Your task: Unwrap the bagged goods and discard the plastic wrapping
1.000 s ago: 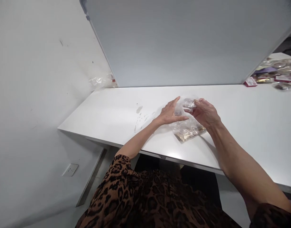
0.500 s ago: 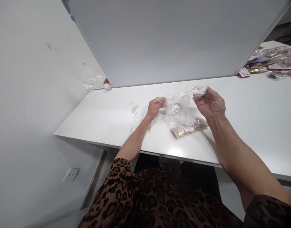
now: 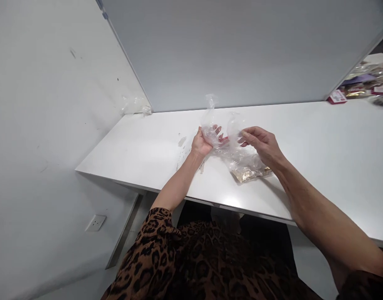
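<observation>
Crumpled clear plastic bags (image 3: 235, 127) stand up between my hands above the white table. My left hand (image 3: 202, 143) has its palm turned up and its fingers curled round the clear plastic. At the right side of the plastic, my right hand (image 3: 262, 144) pinches it between thumb and fingers. A small red item (image 3: 224, 139) shows partly through the film near my left fingertips; its kind is hidden. Just below, a shiny gold packet (image 3: 246, 175) in clear wrapping lies on the table, partly covered by the plastic.
A grey partition (image 3: 241, 54) rises behind the white table (image 3: 138, 154). More clear plastic (image 3: 137, 106) lies at the back left corner by the wall. A red and white box (image 3: 337, 96) and several wrapped packets (image 3: 363, 83) are at the far right. Pale stains mark the table.
My right hand has moved left and turned over, now closer to my left hand. The left palm has turned up. The labelled item's print no longer shows. Another person's fingers at the back left are gone.
</observation>
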Tool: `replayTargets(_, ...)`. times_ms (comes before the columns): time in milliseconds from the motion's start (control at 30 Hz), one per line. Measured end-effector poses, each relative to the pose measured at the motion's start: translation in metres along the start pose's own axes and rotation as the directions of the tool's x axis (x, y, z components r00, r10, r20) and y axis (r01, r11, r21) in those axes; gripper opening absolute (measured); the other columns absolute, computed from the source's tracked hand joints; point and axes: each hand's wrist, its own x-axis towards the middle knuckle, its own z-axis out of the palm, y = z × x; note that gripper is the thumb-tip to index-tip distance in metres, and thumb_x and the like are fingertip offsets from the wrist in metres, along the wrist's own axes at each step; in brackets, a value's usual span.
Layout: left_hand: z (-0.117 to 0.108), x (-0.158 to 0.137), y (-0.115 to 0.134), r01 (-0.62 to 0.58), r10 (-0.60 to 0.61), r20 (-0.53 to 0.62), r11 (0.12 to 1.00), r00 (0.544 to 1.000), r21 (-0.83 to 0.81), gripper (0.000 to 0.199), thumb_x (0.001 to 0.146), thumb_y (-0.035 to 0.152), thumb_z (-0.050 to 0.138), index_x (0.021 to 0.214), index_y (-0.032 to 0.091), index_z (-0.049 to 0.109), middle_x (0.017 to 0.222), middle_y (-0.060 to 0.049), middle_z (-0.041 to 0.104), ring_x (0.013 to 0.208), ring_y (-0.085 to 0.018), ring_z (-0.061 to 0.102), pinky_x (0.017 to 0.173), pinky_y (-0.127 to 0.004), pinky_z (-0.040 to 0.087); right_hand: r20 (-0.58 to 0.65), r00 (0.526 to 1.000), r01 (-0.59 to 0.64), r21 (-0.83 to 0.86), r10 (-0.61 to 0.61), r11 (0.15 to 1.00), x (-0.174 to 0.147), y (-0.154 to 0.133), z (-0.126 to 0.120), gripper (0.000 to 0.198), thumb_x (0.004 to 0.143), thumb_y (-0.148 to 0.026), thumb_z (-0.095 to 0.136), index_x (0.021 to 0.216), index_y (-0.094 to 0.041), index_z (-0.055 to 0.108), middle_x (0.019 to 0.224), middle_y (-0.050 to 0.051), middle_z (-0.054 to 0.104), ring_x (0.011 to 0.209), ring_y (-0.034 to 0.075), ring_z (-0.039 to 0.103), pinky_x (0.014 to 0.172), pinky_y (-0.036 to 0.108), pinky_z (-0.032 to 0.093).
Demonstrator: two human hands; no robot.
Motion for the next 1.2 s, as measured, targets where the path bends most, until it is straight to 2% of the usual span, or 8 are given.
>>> replayTargets(167,-0.001,0.001,-0.004,-0.099,0.098,-0.011,0.994,0.995,-0.055,0.054,0.111,0.046,0.019,0.124,0.026,0.067,0.141,-0.01,0.071,0.135,-0.026,0.067,0.105,-0.055,0.057,-0.441,0.881,0.194,0.009,-0.17,0.981,0.004,-0.001,-0.01,0.025,0.091,-0.049,0.074,0.101,-0.028,0.066,0.109,0.004,0.07,0.09,0.019,0.069,0.071,0.033,0.057)
replayTargets(267,-0.004,0.005,-0.008,-0.165,0.165,-0.008,0.984,0.986,-0.061,0.054,0.112,0.047,0.018,0.124,0.026,0.066,0.144,-0.011,0.069,0.134,-0.026,0.068,0.105,-0.055,0.057,-0.462,0.832,0.312,-0.068,-0.307,0.948,-0.004,-0.01,-0.007,0.017,0.097,-0.045,0.067,0.103,-0.03,0.067,0.103,0.004,0.071,0.092,0.021,0.069,0.077,0.037,0.058)
replayTargets(433,-0.004,-0.002,-0.003,-0.296,0.291,0.056,0.943,0.955,0.151,0.053,0.11,0.059,0.027,0.136,0.032,0.064,0.148,-0.009,0.066,0.139,-0.028,0.063,0.108,-0.056,0.055,0.016,0.849,0.511,-0.276,-0.528,0.814,-0.021,-0.01,0.012,0.013,0.099,-0.04,0.066,0.104,-0.031,0.073,0.101,0.006,0.074,0.096,0.025,0.07,0.089,0.046,0.057)
replayTargets(600,-0.002,-0.013,0.01,-0.335,0.332,0.047,0.926,0.942,0.177,0.055,0.11,0.06,0.025,0.145,0.034,0.06,0.152,-0.006,0.063,0.144,-0.028,0.059,0.109,-0.055,0.056,0.422,0.824,0.553,-0.453,-0.378,0.7,-0.019,0.013,0.016,0.02,0.099,-0.04,0.061,0.109,-0.028,0.073,0.109,0.011,0.075,0.102,0.032,0.068,0.091,0.052,0.055)
replayTargets(733,-0.001,-0.017,0.02,-0.351,0.356,0.008,0.918,0.934,0.183,0.056,0.111,0.058,0.023,0.146,0.032,0.059,0.156,-0.007,0.059,0.149,-0.027,0.056,0.109,-0.051,0.056,0.428,0.877,0.462,-0.619,-0.219,0.635,-0.018,0.022,0.013,0.029,0.103,-0.039,0.048,0.116,-0.025,0.069,0.101,0.013,0.075,0.09,0.031,0.068,0.076,0.046,0.054)
replayTargets(867,0.002,-0.02,0.019,-0.363,0.36,0.099,0.931,0.928,0.023,0.061,0.113,0.044,0.008,0.147,0.027,0.056,0.155,-0.009,0.059,0.148,-0.023,0.057,0.112,-0.051,0.055,0.335,0.937,0.296,-0.602,-0.102,0.742,-0.018,0.019,0.016,0.036,0.103,-0.054,0.051,0.116,-0.025,0.067,0.092,0.009,0.073,0.074,0.026,0.065,0.07,0.04,0.051)
replayTargets(1000,0.007,-0.021,0.011,-0.401,0.374,0.187,0.906,0.908,0.135,0.059,0.113,0.05,0.011,0.149,0.029,0.054,0.156,-0.01,0.058,0.15,-0.03,0.055,0.109,-0.058,0.054,0.224,0.967,-0.04,-0.326,0.119,0.944,-0.016,0.013,0.026,0.054,0.095,-0.072,0.062,0.121,-0.025,0.061,0.096,0.008,0.074,0.082,0.026,0.072,0.068,0.037,0.057)
replayTargets(1200,0.007,-0.019,0.008,-0.426,0.381,0.193,0.839,0.904,0.338,0.06,0.113,0.057,0.017,0.152,0.031,0.053,0.159,-0.009,0.054,0.155,-0.038,0.047,0.106,-0.06,0.053,0.193,0.936,-0.307,0.035,0.295,0.951,-0.014,0.006,0.041,0.056,0.076,-0.056,0.091,0.114,-0.026,0.063,0.082,0.001,0.069,0.069,0.018,0.067,0.057,0.03,0.056)
